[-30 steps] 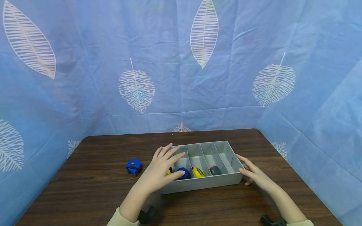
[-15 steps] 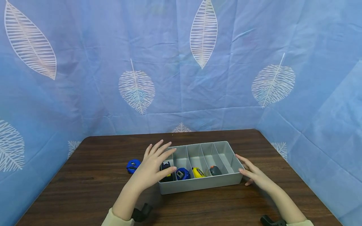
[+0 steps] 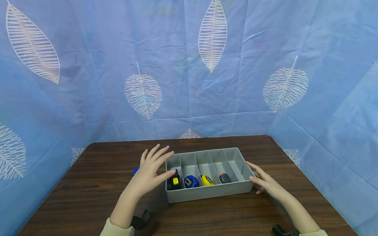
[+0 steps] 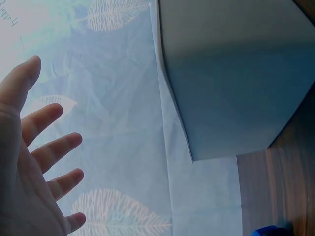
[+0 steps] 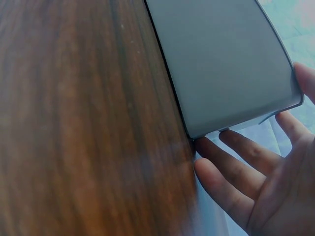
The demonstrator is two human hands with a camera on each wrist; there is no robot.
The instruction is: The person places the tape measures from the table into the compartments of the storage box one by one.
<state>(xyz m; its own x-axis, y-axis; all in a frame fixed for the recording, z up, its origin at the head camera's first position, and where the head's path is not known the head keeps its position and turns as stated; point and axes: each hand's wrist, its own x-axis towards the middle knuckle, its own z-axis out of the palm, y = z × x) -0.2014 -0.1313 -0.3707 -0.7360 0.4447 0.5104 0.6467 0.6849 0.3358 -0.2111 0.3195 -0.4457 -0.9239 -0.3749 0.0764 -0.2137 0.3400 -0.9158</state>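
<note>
A grey divided box [image 3: 212, 191] stands on the table with a row of compartments. From the left they hold a black tape measure with a yellow button [image 3: 175, 182], a blue tape measure [image 3: 191, 181], a yellow tape measure [image 3: 207, 180] and a dark grey rounded item with an orange tip [image 3: 225, 178]. My left hand [image 3: 149, 173] hovers at the box's left end, fingers spread, holding nothing. Behind it a blue tape measure [image 3: 135, 170] on the table is mostly hidden. My right hand [image 3: 267, 183] rests its extended fingers against the box's right end.
The dark wood table [image 3: 88, 196] reaches back to a blue curtain [image 3: 183, 82] with white leaf prints. The rightmost compartment of the box holds nothing visible. Dark bands sit on both wrists.
My left hand has drawn back leftward from over the box, uncovering the black tape measure and covering most of the blue one on the table. The right hand has stayed put.
</note>
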